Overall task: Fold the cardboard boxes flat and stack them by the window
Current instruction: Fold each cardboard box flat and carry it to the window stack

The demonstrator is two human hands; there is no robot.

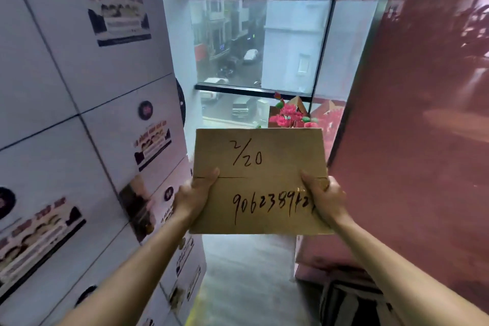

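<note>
I hold a flattened brown cardboard box (260,167) level in front of me, with "2/20" and a long number handwritten on its upper face. My left hand (191,197) grips its left edge, thumb on top. On the right edge, my right hand (324,197) grips the same way. The window (260,42) is straight ahead beyond the box, tall with a black frame, looking down on a street.
A tall stack of white printed cartons (79,127) walls the left side. A red glossy panel (412,127) runs along the right. Pink artificial flowers (288,115) sit by the window base. A narrow strip of grey floor (246,272) lies between, with a dark striped object (352,304) at lower right.
</note>
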